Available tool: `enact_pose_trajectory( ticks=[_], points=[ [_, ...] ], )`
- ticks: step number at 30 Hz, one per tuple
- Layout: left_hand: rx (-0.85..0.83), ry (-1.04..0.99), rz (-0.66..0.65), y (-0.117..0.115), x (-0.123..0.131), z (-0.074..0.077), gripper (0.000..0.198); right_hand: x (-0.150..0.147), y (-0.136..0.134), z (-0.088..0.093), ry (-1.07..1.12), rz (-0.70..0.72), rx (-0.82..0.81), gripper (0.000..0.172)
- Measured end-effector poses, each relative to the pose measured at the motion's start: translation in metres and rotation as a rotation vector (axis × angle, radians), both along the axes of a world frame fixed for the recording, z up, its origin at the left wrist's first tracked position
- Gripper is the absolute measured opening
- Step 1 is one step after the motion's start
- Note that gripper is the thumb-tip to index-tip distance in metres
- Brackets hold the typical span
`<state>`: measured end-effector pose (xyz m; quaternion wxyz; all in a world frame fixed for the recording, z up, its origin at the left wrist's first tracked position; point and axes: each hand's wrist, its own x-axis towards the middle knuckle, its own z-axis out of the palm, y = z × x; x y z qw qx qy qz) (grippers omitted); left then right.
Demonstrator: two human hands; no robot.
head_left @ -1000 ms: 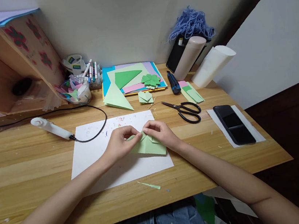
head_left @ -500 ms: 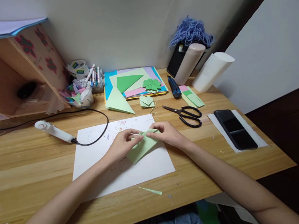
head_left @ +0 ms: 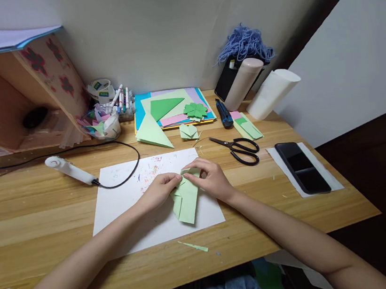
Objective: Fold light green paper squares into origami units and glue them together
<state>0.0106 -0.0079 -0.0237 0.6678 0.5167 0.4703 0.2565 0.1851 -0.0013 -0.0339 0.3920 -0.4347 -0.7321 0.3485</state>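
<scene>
A folded piece of light green paper is held up over a white sheet on the wooden table. My left hand pinches its upper left edge between thumb and fingers. At the upper right, my right hand grips the same paper, thumb in front and fingers behind. Creased flaps show along the paper's left side; its top corner is partly covered by my fingers. Coloured ink marks dot the white sheet beyond my hands.
Black-handled scissors, a blue utility knife and a phone lie to the right. Behind are a folded paper heart, a green paper clover and coloured sheets. A corded white tool lies left; a paper strip lies in front.
The green paper has been turned so its long side now hangs down toward me, showing the folded flaps. Both hands have shifted their grip slightly near its top.
</scene>
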Motion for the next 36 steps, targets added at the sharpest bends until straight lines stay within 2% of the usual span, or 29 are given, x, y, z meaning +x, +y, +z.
enact_pose_trajectory(
  ticks=[4,7,10,14,16,19,23,26,30,36],
  points=[
    [-0.044,-0.082,0.030,0.002,0.001,-0.006,0.031,0.003,0.001,-0.003,-0.090,0.083,0.244,0.020],
    [-0.134,-0.187,0.113,0.002,0.002,-0.006,0.026,0.006,0.003,-0.007,-0.174,0.127,0.360,0.030],
    [-0.192,-0.260,0.185,0.001,0.002,-0.004,0.029,0.007,0.004,-0.008,-0.238,0.137,0.412,0.035],
    [-0.140,-0.283,0.098,0.000,0.000,-0.002,0.028,0.007,0.004,-0.005,-0.324,0.183,0.404,0.039],
    [-0.105,-0.278,0.067,0.000,-0.002,-0.003,0.027,0.008,0.005,-0.002,-0.315,0.218,0.359,0.042],
    [-0.056,-0.242,0.049,0.002,-0.003,-0.004,0.029,0.011,0.008,0.003,-0.175,0.269,0.212,0.045],
    [0.023,-0.135,0.051,0.003,-0.001,-0.001,0.030,0.014,0.012,0.008,0.074,0.219,-0.171,0.031],
    [0.116,0.025,0.080,0.003,-0.001,0.001,0.029,0.014,0.013,0.005,0.119,0.150,-0.407,0.024],
    [0.161,0.113,0.104,0.003,-0.003,0.000,0.034,0.011,0.012,0.002,0.108,0.134,-0.524,0.025],
    [0.131,0.108,0.240,0.008,-0.007,0.000,0.043,0.012,0.012,0.006,0.145,0.146,-0.628,0.022]
  ],
)
